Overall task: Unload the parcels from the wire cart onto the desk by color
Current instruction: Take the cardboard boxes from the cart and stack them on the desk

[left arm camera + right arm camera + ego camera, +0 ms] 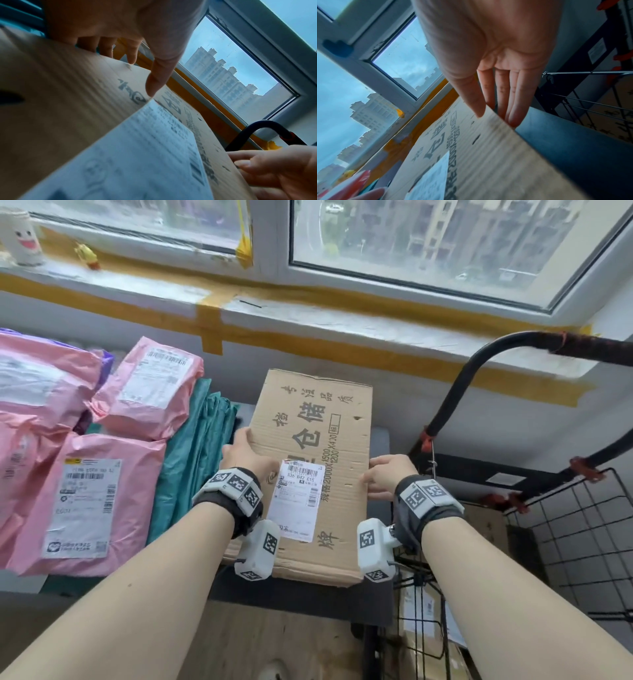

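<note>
Clearly your hands, left hand (pixel 247 455) and right hand (pixel 385 477), pinch the stiff, flat, seemingly light cardboard parcel (pixel 318 460) by its side edges.

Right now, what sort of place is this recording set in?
Probably a small parcel-sorting corner in a high-rise room: labelled pink mailers and a cardboard parcel lie on a desk, beside a wire cart, under a window facing apartment towers.

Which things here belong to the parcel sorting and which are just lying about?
Job:
cardboard parcel, held by left hand and right hand
pink parcels
teal parcels
wire cart
desk

Lying about:
white ghost figure
yellow toy
</note>
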Motion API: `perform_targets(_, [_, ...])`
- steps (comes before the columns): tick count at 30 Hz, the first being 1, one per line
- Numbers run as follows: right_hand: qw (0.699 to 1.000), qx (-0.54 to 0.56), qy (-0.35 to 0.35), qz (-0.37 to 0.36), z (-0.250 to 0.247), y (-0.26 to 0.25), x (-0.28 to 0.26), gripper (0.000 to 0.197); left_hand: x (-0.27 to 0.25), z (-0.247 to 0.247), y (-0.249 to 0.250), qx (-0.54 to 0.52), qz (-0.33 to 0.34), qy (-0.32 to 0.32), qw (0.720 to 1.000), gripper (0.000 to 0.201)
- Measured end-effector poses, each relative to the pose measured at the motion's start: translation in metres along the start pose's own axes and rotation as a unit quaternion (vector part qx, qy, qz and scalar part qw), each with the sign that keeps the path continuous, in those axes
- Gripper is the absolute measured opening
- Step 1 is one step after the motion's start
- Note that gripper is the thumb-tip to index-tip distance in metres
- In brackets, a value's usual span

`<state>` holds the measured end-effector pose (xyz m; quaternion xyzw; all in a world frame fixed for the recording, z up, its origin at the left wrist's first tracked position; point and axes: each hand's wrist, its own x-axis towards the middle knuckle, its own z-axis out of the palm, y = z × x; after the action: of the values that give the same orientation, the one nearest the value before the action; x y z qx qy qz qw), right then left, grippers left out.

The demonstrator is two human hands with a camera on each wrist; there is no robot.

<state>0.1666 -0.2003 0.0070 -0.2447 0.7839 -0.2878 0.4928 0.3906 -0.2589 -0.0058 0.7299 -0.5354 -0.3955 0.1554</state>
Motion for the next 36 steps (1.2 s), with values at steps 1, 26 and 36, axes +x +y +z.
perform_targets(1, [1.0, -0.003, -0.001, -0.001, 0.001, 0.002, -0.002, 0.029, -0.003, -0.001, -0.002, 0.003, -0.004, 0.001, 1.0, 0.083])
perform_targets(26, [0.992, 0.022, 0.107, -0.062, -0.327, 0.135, -0.044, 0.027, -0.158, 0.225, 0.205, -0.058, 0.198, -0.105, 0.973, 0.028])
perform_targets(36, [0.992, 0.021, 0.113, 0.051, -0.441, 0.239, 0.036, 0.017, -0.189, 0.389, 0.221, 0.042, 0.12, -0.18, 0.975, 0.032])
